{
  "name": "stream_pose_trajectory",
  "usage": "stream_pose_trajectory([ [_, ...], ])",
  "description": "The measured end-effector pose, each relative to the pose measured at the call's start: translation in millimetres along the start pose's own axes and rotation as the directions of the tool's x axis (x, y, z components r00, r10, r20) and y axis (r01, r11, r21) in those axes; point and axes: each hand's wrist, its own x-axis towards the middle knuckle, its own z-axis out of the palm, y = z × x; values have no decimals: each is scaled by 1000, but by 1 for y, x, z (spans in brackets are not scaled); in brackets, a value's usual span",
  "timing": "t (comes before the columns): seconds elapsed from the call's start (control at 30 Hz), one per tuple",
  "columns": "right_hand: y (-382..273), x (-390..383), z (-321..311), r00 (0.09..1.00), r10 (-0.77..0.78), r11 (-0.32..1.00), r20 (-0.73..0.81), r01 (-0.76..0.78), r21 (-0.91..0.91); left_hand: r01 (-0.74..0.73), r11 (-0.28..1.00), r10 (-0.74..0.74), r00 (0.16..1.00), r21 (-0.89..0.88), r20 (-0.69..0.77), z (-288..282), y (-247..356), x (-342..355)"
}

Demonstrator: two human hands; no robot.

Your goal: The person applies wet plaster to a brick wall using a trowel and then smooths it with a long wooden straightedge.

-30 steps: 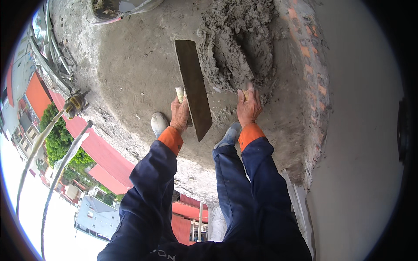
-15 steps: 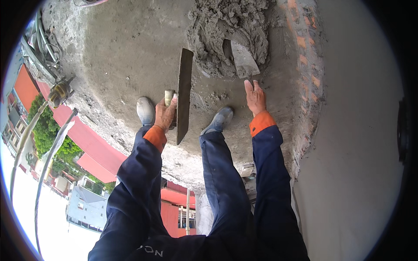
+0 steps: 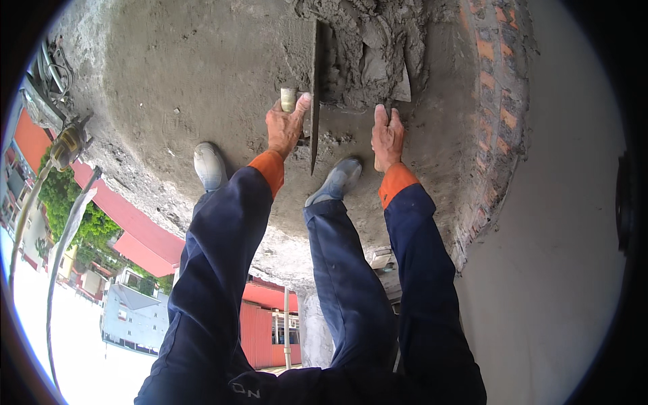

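Observation:
My left hand (image 3: 285, 127) is closed round the pale handle (image 3: 288, 100) of a plasterer's float (image 3: 314, 108). The float's flat board stands on edge, seen almost edge-on, close beside the left side of a heap of wet grey mortar (image 3: 364, 50). A trowel is in my right hand (image 3: 387, 138), its grip mostly hidden by the fingers. Mortar covers most of the trowel's blade (image 3: 403, 89); only the right edge of the metal shows.
My two shoes (image 3: 341, 177) stand on the rough concrete ledge (image 3: 202, 81). To the right runs a strip of exposed orange brick (image 3: 487, 81) beside a smooth grey wall (image 3: 560, 169). Cables, a rope fitting (image 3: 67, 145) and a drop to rooftops lie left.
My left hand has brought the float forward and right, up against the mortar heap. The trowel blade, largely bare before, is now mostly covered with mortar. My right hand has shifted slightly left.

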Motion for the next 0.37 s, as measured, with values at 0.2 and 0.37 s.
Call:
stream_pose_trajectory([
  [0.2, -30, -42, -3, 927, 171, 918, 334, -272, 287, 75, 980, -43, 985, -185, 170, 13, 10, -50],
  [0.37, -22, -50, 4, 895, -391, 896, -217, 316, -311, -307, 903, 323, 947, -302, 1, -10, 1, -75],
])
